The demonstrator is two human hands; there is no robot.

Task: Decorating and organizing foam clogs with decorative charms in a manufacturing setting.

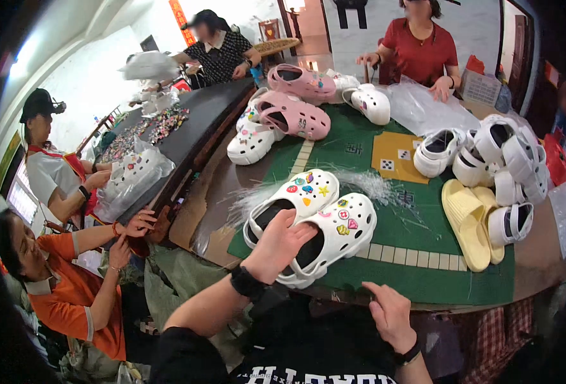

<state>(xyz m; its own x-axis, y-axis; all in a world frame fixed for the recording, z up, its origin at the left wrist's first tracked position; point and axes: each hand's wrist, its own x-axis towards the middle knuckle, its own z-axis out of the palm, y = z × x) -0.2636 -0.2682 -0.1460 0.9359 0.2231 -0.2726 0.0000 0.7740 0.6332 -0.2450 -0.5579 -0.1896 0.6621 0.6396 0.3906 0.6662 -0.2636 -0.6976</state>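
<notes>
A pair of white clogs [345,224] with colourful charms on their toes sits side by side in front of me, toes pointing away. My left hand [278,245] reaches over their inner sides, its fingers dipping into the foot openings and closed on the adjoining edges. Part of the grip is hidden inside the shoes. Lower right, by the table's front edge, my right hand [392,315] holds nothing, its fingers apart. Beneath the clogs lies a green mat [436,230], with a tuft of clear plastic strands [376,187] just behind them.
Pink clogs [296,115] and charm-covered white clogs [251,144] stand at the back left. White clogs [519,153] are piled at right beside yellow slides [465,224]. Clear plastic [430,105] lies at the back. Several people work around the tables; one in orange [85,288] sits close left.
</notes>
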